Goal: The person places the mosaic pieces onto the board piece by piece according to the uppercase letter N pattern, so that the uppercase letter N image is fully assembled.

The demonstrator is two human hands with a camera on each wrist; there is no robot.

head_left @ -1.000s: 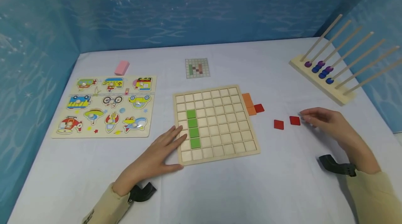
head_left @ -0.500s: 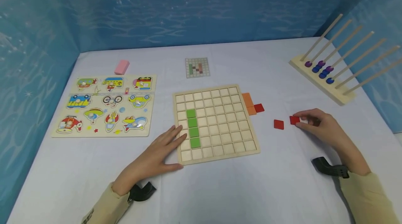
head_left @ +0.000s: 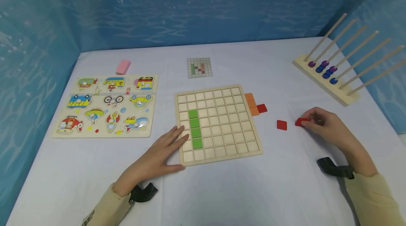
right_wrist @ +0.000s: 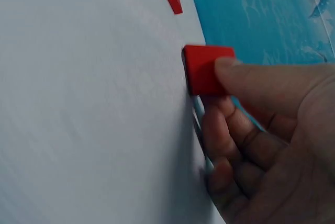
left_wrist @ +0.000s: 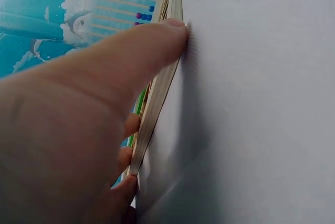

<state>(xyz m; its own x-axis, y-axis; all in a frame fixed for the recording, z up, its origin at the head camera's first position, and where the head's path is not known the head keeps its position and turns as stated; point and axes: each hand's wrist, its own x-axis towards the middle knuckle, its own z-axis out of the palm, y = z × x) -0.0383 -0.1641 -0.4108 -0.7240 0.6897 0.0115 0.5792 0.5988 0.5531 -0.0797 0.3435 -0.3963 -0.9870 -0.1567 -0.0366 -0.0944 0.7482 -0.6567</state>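
My right hand [head_left: 328,127] pinches a red square tile [right_wrist: 203,69] between thumb and fingers, close over the white table at the right. A second red tile [head_left: 281,125] lies flat just left of it. My left hand [head_left: 161,154] rests with spread fingers on the lower left corner of the wooden grid board [head_left: 222,125]; its thumb [left_wrist: 167,38] touches the board's near edge. Several green tiles [head_left: 194,123] fill one column of the board near that hand. Orange tiles [head_left: 251,103] and another red tile [head_left: 262,108] lie against the board's right side.
A small printed pattern card [head_left: 199,68] lies behind the board. At the left is a vehicle puzzle board [head_left: 106,108] with a pink block [head_left: 123,67] behind it. A wooden peg stand [head_left: 326,80] with purple and blue beads stands at the back right.
My right hand has reached the farther red tile, pinched it and tilted it up, drawing it slightly right. The left hand has stayed on the board.
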